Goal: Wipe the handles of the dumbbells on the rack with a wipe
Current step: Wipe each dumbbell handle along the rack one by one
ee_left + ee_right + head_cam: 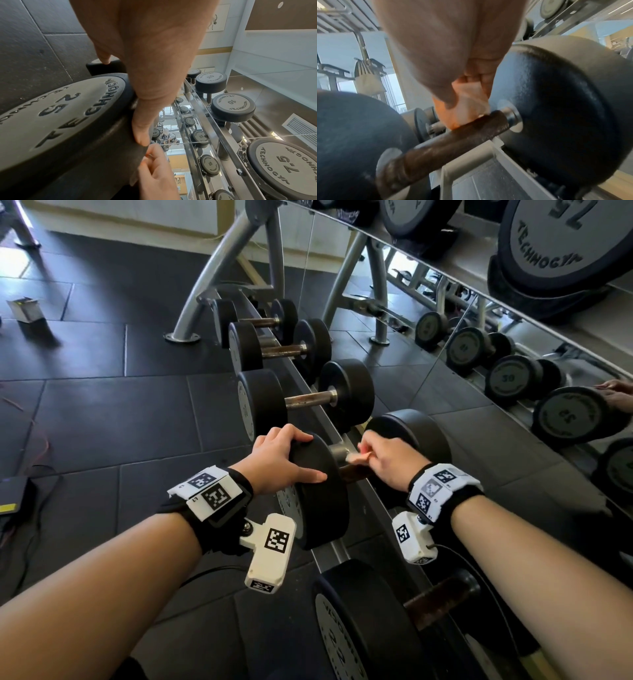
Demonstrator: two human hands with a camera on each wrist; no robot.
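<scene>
A slanted metal rack [337, 436] carries a row of black dumbbells [305, 402] lying crosswise on its rails, the 25 dumbbell [318, 491] right under the left hand's fingers [301, 436], three more beyond the fingertips, and another nearer than the wrists

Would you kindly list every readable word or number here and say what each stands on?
"TECHNOGYM" and "25": end face of the dumbbell under the left hand.
"TECHNOGYM", "20": upper-rack dumbbell.
"TECHNOGYM", "10": next dumbbell.
"TECHNOGYM", "7.5": nearest upper dumbbell.
"30": mirrored dumbbell.
Wrist markers: patterns only, no text.
</scene>
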